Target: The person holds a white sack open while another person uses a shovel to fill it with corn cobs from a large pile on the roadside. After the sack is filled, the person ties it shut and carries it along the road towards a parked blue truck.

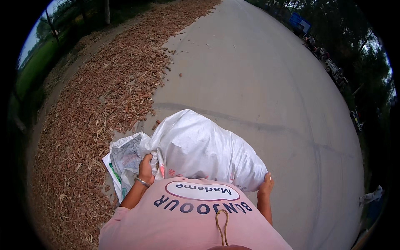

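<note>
A bulging white woven sack lies crosswise in front of my body, its closed end to the right. At its left end my left hand is closed round the gathered neck, and a bracelet shows on that wrist. The sack's loose open mouth spreads out beyond that hand, over the edge of the cobs. My right hand grips the far right corner of the sack, fingers bent round it. What fills the sack is hidden, and my shirt covers part of its near side.
A long, thick layer of reddish corn cobs and husk bits covers the left side of the grey paved road. Few loose cobs lie near its edge. Trees, a blue vehicle-like box and parked vehicles line the right side.
</note>
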`<action>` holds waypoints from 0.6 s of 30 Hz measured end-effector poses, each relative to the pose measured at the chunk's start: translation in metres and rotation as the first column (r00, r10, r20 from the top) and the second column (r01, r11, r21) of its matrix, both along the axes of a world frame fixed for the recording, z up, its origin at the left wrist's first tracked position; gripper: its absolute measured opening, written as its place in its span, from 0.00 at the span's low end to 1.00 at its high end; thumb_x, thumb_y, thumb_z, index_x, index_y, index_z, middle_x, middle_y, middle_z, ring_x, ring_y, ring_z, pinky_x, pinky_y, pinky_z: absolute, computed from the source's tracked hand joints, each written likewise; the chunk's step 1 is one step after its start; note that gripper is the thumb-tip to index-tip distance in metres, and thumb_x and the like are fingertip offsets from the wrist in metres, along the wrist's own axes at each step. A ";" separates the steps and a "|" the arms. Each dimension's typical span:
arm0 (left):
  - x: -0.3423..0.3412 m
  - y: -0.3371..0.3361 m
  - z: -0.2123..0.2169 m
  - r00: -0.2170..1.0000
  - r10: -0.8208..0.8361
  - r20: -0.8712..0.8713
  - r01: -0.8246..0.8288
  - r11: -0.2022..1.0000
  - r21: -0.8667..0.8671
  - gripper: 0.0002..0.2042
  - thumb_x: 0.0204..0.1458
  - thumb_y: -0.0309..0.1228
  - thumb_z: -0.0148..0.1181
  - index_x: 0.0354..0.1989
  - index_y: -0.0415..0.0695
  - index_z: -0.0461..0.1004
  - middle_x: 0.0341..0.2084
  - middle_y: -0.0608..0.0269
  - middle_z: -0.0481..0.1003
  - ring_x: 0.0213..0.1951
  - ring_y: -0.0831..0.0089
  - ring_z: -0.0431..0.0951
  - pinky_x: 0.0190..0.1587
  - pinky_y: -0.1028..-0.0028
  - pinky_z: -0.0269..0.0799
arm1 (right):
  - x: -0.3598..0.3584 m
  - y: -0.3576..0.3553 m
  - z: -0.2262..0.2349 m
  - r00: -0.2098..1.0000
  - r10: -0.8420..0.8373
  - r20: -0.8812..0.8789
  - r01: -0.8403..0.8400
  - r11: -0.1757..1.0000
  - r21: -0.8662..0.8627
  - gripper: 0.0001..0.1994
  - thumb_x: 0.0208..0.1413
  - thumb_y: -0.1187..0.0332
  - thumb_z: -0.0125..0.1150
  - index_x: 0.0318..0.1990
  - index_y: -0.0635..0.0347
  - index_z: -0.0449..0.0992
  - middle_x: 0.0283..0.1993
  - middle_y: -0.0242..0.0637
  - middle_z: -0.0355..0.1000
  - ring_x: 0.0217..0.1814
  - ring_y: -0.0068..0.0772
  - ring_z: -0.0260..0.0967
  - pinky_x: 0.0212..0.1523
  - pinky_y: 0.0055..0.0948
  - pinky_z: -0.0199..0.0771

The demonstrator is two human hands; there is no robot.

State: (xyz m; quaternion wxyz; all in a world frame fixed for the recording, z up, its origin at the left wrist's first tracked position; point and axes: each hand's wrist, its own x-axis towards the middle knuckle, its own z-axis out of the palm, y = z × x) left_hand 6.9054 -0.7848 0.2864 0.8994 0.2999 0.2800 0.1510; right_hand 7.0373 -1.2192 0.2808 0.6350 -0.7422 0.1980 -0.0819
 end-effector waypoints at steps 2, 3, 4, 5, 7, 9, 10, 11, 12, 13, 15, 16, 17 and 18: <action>0.094 0.019 -0.006 0.999 0.022 0.024 -0.024 0.998 0.067 0.10 0.47 0.31 0.44 0.31 0.40 0.70 0.26 0.63 0.72 0.30 0.73 0.72 0.36 0.75 0.68 | 0.081 0.023 0.020 0.999 0.039 0.033 -0.040 0.998 0.046 0.25 0.50 0.52 0.49 0.36 0.73 0.66 0.33 0.40 0.65 0.35 0.28 0.60 0.35 0.29 0.62; 0.143 0.024 -0.002 0.998 0.053 0.024 -0.054 0.998 0.045 0.10 0.47 0.30 0.44 0.30 0.40 0.70 0.26 0.64 0.72 0.30 0.73 0.72 0.36 0.75 0.68 | 0.120 0.033 0.029 0.994 0.082 0.068 -0.087 0.993 0.082 0.25 0.50 0.52 0.48 0.35 0.73 0.67 0.32 0.40 0.66 0.34 0.28 0.61 0.35 0.29 0.62; 0.189 0.036 -0.003 0.999 0.043 0.024 -0.045 0.998 0.052 0.10 0.47 0.30 0.44 0.30 0.40 0.70 0.26 0.64 0.72 0.30 0.73 0.72 0.36 0.75 0.68 | 0.166 0.040 0.021 0.995 0.072 0.068 -0.078 0.993 0.088 0.25 0.50 0.52 0.48 0.35 0.73 0.67 0.32 0.40 0.66 0.34 0.28 0.61 0.35 0.29 0.62; 0.236 0.049 -0.007 0.999 0.016 0.036 -0.018 0.998 0.054 0.10 0.46 0.30 0.44 0.30 0.40 0.70 0.26 0.64 0.72 0.30 0.73 0.72 0.36 0.75 0.68 | 0.212 0.043 0.009 0.999 -0.025 0.038 0.023 0.998 0.057 0.23 0.51 0.52 0.48 0.33 0.72 0.68 0.31 0.38 0.66 0.32 0.27 0.61 0.34 0.28 0.62; 0.316 0.071 -0.011 0.999 -0.012 0.043 0.009 0.998 0.064 0.10 0.46 0.30 0.43 0.30 0.40 0.70 0.26 0.63 0.72 0.30 0.73 0.72 0.37 0.75 0.68 | 0.298 0.061 0.004 0.992 -0.124 0.005 0.124 0.992 0.030 0.23 0.51 0.53 0.47 0.31 0.71 0.69 0.29 0.37 0.67 0.31 0.26 0.61 0.33 0.27 0.62; 0.384 0.087 -0.010 1.000 -0.002 -0.003 0.002 0.997 0.073 0.09 0.46 0.29 0.43 0.30 0.41 0.70 0.28 0.65 0.71 0.32 0.74 0.71 0.37 0.75 0.67 | 0.375 0.090 0.010 0.999 -0.028 -0.017 0.028 0.999 0.016 0.20 0.53 0.56 0.46 0.28 0.69 0.70 0.26 0.33 0.66 0.28 0.24 0.60 0.31 0.26 0.61; 0.416 0.097 -0.006 1.000 -0.008 -0.004 0.008 0.997 0.081 0.09 0.46 0.29 0.43 0.30 0.41 0.70 0.28 0.65 0.71 0.32 0.74 0.71 0.37 0.75 0.67 | 0.417 0.104 0.014 0.999 -0.034 -0.019 0.035 0.999 0.024 0.20 0.53 0.56 0.46 0.28 0.69 0.70 0.26 0.33 0.66 0.28 0.24 0.60 0.31 0.26 0.61; 0.449 0.103 0.003 0.999 0.020 -0.041 -0.017 0.996 0.082 0.10 0.46 0.29 0.42 0.31 0.40 0.70 0.28 0.63 0.72 0.32 0.72 0.72 0.37 0.74 0.67 | 0.463 0.115 0.020 0.999 0.040 -0.001 -0.039 0.998 0.040 0.20 0.52 0.56 0.46 0.29 0.69 0.70 0.27 0.34 0.66 0.29 0.24 0.60 0.31 0.27 0.61; 0.484 0.112 0.008 0.996 0.051 -0.077 -0.044 0.995 0.085 0.11 0.45 0.30 0.42 0.31 0.39 0.70 0.28 0.62 0.72 0.32 0.71 0.72 0.38 0.73 0.68 | 0.509 0.129 0.025 0.993 0.115 0.017 -0.116 0.992 0.056 0.20 0.52 0.56 0.46 0.29 0.69 0.71 0.27 0.35 0.66 0.29 0.25 0.59 0.30 0.27 0.61; 0.520 0.126 0.005 0.996 0.048 -0.071 -0.042 0.996 0.085 0.11 0.45 0.30 0.42 0.31 0.39 0.70 0.28 0.62 0.72 0.32 0.71 0.72 0.38 0.73 0.68 | 0.555 0.149 0.026 0.993 0.113 0.023 -0.114 0.992 0.055 0.20 0.52 0.56 0.46 0.29 0.69 0.71 0.27 0.35 0.66 0.29 0.25 0.59 0.30 0.27 0.61; 0.591 0.165 -0.004 0.987 0.147 -0.062 -0.144 0.988 0.053 0.11 0.44 0.30 0.42 0.31 0.39 0.70 0.28 0.61 0.72 0.32 0.70 0.72 0.38 0.73 0.68 | 0.646 0.195 0.017 0.989 0.140 0.043 -0.142 0.989 0.041 0.19 0.52 0.56 0.47 0.28 0.68 0.70 0.26 0.35 0.66 0.28 0.24 0.59 0.30 0.27 0.61; 0.627 0.185 -0.008 0.988 0.147 -0.056 -0.144 0.988 0.053 0.11 0.44 0.30 0.42 0.31 0.39 0.70 0.28 0.61 0.72 0.32 0.70 0.72 0.38 0.73 0.68 | 0.690 0.213 0.009 0.989 0.140 0.049 -0.142 0.989 0.041 0.19 0.52 0.56 0.47 0.28 0.68 0.70 0.26 0.35 0.66 0.28 0.24 0.59 0.30 0.27 0.61; 0.663 0.207 -0.013 0.987 0.152 -0.062 -0.148 0.987 0.061 0.11 0.44 0.30 0.43 0.30 0.39 0.70 0.28 0.62 0.72 0.32 0.71 0.72 0.37 0.73 0.68 | 0.732 0.231 0.000 0.984 0.172 0.043 -0.173 0.984 0.029 0.20 0.52 0.56 0.47 0.28 0.69 0.70 0.26 0.34 0.66 0.28 0.24 0.59 0.30 0.27 0.61; 0.702 0.229 -0.018 0.986 0.153 -0.068 -0.149 0.986 0.070 0.10 0.44 0.29 0.43 0.29 0.39 0.70 0.28 0.63 0.71 0.31 0.72 0.72 0.36 0.74 0.68 | 0.773 0.249 -0.008 0.979 0.201 0.037 -0.202 0.979 0.017 0.20 0.52 0.56 0.47 0.28 0.69 0.70 0.26 0.34 0.66 0.28 0.24 0.59 0.30 0.26 0.61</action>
